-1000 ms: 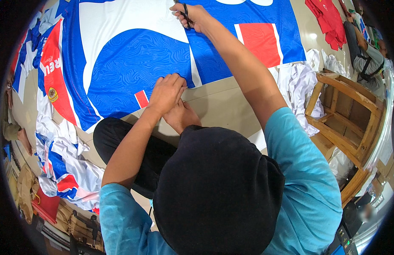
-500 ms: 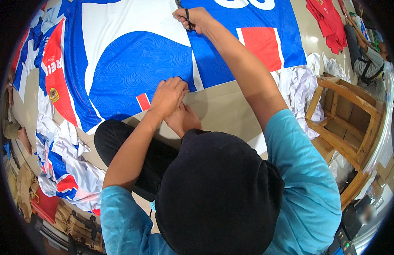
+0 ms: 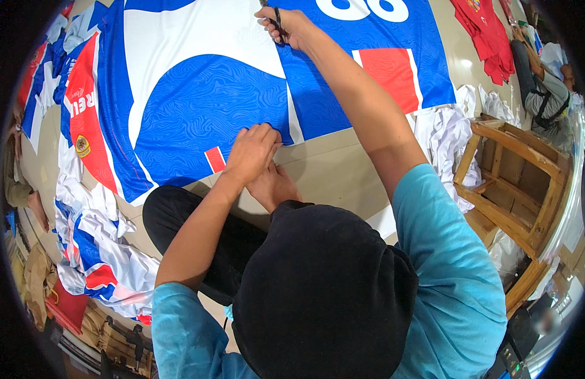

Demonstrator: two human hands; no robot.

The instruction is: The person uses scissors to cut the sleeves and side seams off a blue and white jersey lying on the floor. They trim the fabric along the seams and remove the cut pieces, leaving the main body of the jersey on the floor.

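Note:
A large printed fabric sheet (image 3: 207, 95) in blue, white and red is spread over the floor in front of me. My right hand (image 3: 291, 29), stretched to the far side, is closed around black-handled scissors (image 3: 278, 24) on the seam between the white and blue areas. The blades run out of the picture at the top. At the near edge of the sheet, my left hand (image 3: 253, 151) has its fingers curled together on the cloth, beside a small red patch. Those fingertips are partly hidden. Just below that hand lies my bare foot (image 3: 274, 187).
White fabric scraps (image 3: 439, 136) lie to the right, beside a wooden stool frame (image 3: 504, 174). More crumpled printed cloth (image 3: 93, 252) is heaped on the left. A red garment (image 3: 485, 38) lies at the far right, near another person (image 3: 548, 95). A tiled floor (image 3: 333, 158) shows between.
The sheet now sits slightly lower in the picture. The scissors have tilted a little in my right hand. My left hand stays at the near edge of the cloth.

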